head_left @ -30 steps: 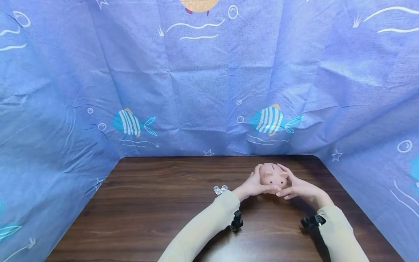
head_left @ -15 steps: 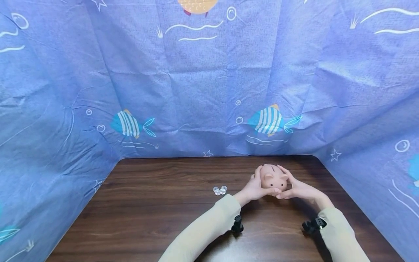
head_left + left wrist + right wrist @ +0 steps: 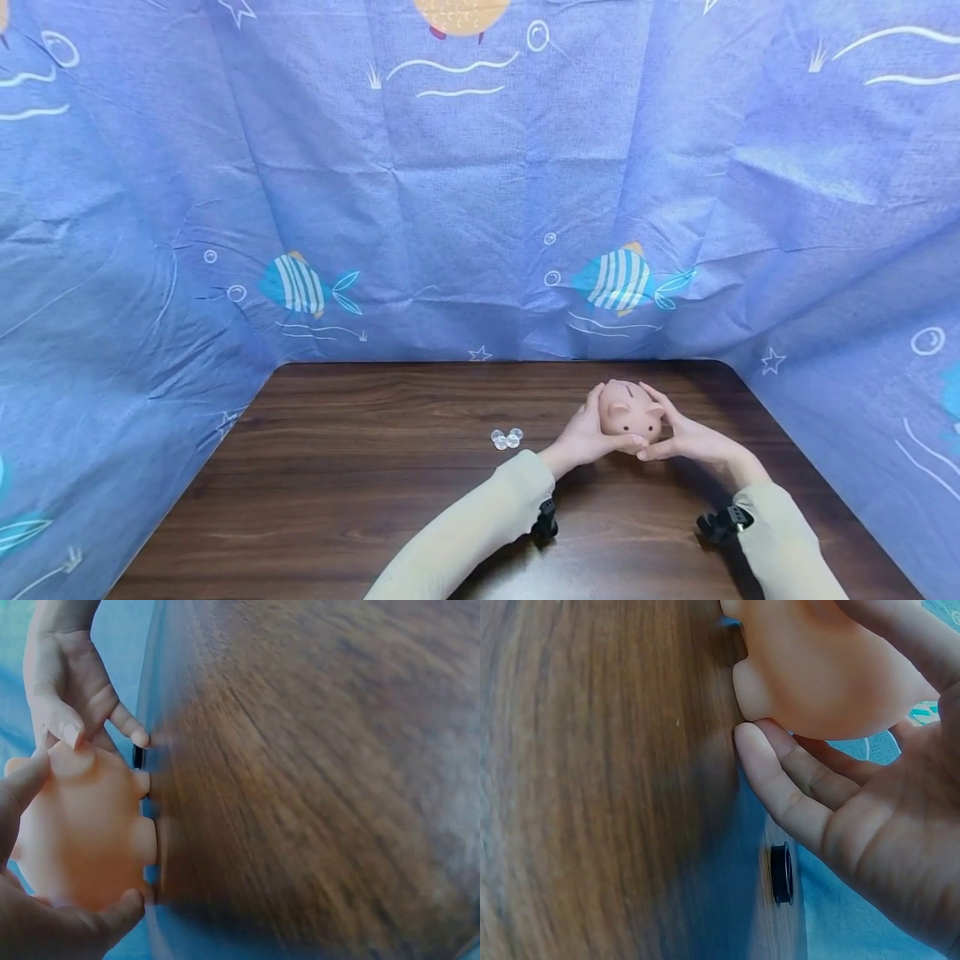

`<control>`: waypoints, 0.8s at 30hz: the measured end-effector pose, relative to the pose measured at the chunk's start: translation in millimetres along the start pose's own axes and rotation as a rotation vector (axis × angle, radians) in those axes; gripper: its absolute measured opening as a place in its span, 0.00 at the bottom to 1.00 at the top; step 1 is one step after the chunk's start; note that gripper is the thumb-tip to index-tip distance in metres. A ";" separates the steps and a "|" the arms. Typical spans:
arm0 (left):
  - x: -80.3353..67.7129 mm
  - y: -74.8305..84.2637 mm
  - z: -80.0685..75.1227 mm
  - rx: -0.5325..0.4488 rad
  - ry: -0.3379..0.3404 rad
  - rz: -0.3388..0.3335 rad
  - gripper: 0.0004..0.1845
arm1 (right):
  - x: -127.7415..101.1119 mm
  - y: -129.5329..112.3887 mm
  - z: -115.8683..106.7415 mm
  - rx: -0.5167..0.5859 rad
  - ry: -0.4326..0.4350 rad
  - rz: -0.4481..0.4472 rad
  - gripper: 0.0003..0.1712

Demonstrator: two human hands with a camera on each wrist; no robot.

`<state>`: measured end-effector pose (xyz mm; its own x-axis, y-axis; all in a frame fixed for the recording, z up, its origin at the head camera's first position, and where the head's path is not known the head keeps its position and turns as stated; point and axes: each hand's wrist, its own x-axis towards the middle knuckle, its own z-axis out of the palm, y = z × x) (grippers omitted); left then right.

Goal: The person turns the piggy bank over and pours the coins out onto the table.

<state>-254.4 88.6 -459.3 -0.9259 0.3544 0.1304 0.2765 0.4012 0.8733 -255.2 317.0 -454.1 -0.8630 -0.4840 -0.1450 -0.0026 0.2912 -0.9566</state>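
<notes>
Both hands cupped the small pink plastic piggy bank at the dark wooden desk 's far right: left hand curled round one flank, right hand the other. Smooth plastic might slip and roll toward the clear glass beads nearby.

A dark brown wooden bench with a streaked grain running left to right carries everything here, its far corners rounded and its back and side edges meeting a blue fabric backdrop printed with fish. Near the middle of the bench, a little toward the far edge, a small cluster of clear glass beads lies directly on the wood, the beads touching one another. To their right, a pink piggy bank sits low over the surface; whether its feet touch the wood cannot be told.
</notes>
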 end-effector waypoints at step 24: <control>-3.7 9.0 6.8 0.001 -0.023 -0.015 0.58 | -9.6 3.0 -6.1 -0.067 0.036 -0.004 0.71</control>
<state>-246.8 96.5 -455.2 -0.9238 0.3676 0.1068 0.2631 0.4072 0.8746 -250.0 327.5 -454.0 -0.8807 -0.4554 -0.1304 -0.0393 0.3446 -0.9379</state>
